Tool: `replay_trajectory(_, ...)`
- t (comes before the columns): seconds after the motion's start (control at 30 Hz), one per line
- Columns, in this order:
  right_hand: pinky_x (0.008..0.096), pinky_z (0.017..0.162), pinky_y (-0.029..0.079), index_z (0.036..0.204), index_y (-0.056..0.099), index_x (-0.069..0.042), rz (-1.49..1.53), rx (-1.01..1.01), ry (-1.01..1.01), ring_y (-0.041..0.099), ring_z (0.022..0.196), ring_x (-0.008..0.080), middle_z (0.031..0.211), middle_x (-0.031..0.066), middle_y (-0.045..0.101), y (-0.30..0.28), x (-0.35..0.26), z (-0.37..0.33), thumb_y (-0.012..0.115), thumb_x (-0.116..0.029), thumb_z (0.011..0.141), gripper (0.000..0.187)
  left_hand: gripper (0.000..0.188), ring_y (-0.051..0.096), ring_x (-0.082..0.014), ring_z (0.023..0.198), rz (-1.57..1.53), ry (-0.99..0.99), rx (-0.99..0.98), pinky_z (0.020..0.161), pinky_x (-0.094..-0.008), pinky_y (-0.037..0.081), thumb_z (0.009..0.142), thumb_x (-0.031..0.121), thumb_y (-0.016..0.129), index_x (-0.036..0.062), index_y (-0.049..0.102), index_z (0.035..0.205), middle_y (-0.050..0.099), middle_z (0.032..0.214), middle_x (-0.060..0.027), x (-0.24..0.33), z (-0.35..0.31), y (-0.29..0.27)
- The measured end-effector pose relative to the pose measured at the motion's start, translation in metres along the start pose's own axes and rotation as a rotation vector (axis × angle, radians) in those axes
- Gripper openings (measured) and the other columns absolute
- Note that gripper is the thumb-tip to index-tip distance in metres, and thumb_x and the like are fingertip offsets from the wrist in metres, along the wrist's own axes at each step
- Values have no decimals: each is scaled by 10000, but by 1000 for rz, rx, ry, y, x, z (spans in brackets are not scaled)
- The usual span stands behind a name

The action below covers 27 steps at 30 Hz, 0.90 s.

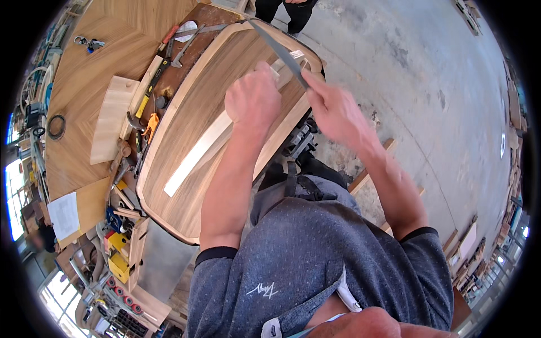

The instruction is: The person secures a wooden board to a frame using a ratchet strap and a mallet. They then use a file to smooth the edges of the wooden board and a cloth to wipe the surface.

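My left hand is closed around a long, pale wood strip. The strip runs slantwise over a brown wooden panel with rounded corners and a lighter raised rim. Beyond that fist, the strip's far end shows near the panel's right side. My right hand grips the near end of a long, flat grey metal blade, like a saw blade. It slants up and left across the panel, passing over or against the strip near its far end. Whether it touches is unclear, and no teeth can be made out.
Left of the panel lie a yellow-and-black hammer, an orange clamp and a pale board on a wooden surface. Paper is at lower left. Another person stands beyond the panel. Timber lies on the concrete floor.
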State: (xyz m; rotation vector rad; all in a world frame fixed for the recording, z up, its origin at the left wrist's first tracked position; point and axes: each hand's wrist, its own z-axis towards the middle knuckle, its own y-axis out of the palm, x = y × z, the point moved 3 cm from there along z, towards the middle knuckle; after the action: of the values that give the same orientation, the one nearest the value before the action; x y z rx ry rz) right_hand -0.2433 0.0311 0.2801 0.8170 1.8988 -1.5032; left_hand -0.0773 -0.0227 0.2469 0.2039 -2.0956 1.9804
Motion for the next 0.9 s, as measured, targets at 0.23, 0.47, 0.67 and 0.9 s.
replay_trajectory(0.23,462,725,521,1417,585,-17,23,-1,28,664,804,480,867,318,639,-2,-3,8,527,-154,1018,426,304,737,-430,854,-5,-10,-31,745,-530,573,931,339,713,45,651,976,749,883,-217,2,2,-4)
replay_trajectory(0.47,419,692,503,1440,590,-57,85,45,58,591,651,354,780,267,609,-5,13,19,546,-195,1025,439,300,735,-431,855,18,-1,1,744,-534,570,939,337,706,46,659,992,745,878,-226,1,2,-4)
replay_trajectory(0.67,395,669,502,1454,583,-66,125,59,69,554,621,268,725,217,570,-10,13,7,548,-187,1028,444,300,736,-425,856,18,-35,-28,745,-532,571,933,339,720,50,657,981,743,866,-219,3,-1,-6)
replay_trajectory(0.9,421,658,508,1449,577,-61,73,11,-13,611,681,440,778,285,602,-3,13,-27,552,-148,1022,436,140,757,-395,853,28,-15,-7,746,-503,597,923,198,643,64,679,938,758,878,-199,4,0,-9)
